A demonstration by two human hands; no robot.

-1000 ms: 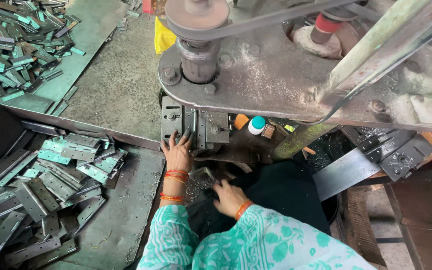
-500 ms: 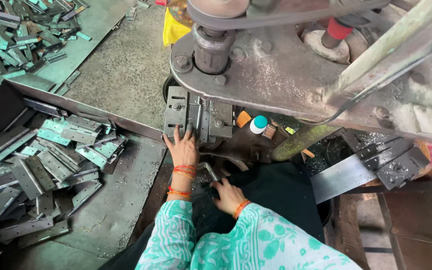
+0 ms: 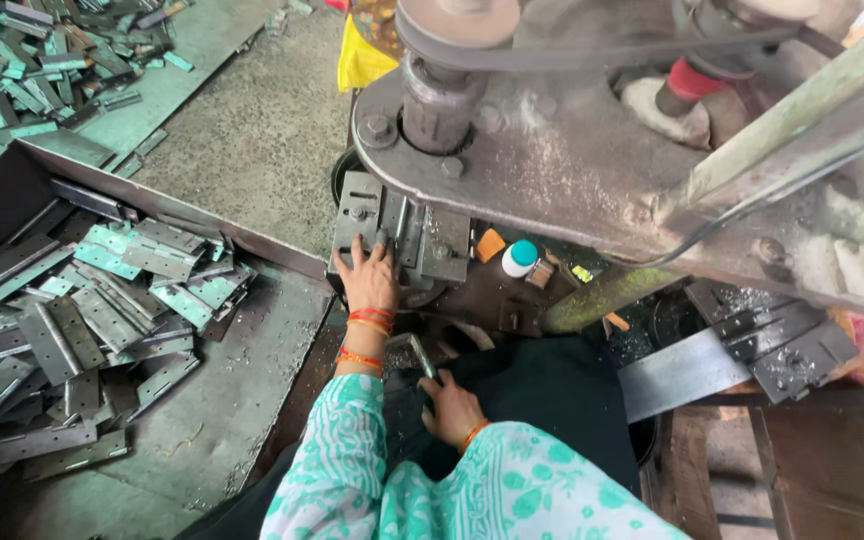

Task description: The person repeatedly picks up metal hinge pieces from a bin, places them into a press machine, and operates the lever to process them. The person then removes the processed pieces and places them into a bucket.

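Gripping a small metal strip (image 3: 415,354) low over the lap, the right hand (image 3: 452,408) closes around its near end. Farther out, the left hand (image 3: 369,280) lies flat, fingers spread, on the press die block (image 3: 392,230). Hinge plates (image 3: 102,310) are heaped to the left.

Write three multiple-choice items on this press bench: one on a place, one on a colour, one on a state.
1. Where does the left hand rest?
A. on the press die block
B. on the hinge plates
C. on the yellow cloth

2. What colour is the cap of the small bottle?
A. red
B. teal
C. black

3. What is the right hand doing?
A. lying flat and empty
B. gripping a small metal piece
C. pulling a belt

Answers: 1 A, its fingers lie on the grey block under the press. 2 B, the cap is teal over a white body. 3 B, fingers close around the piece over the lap.
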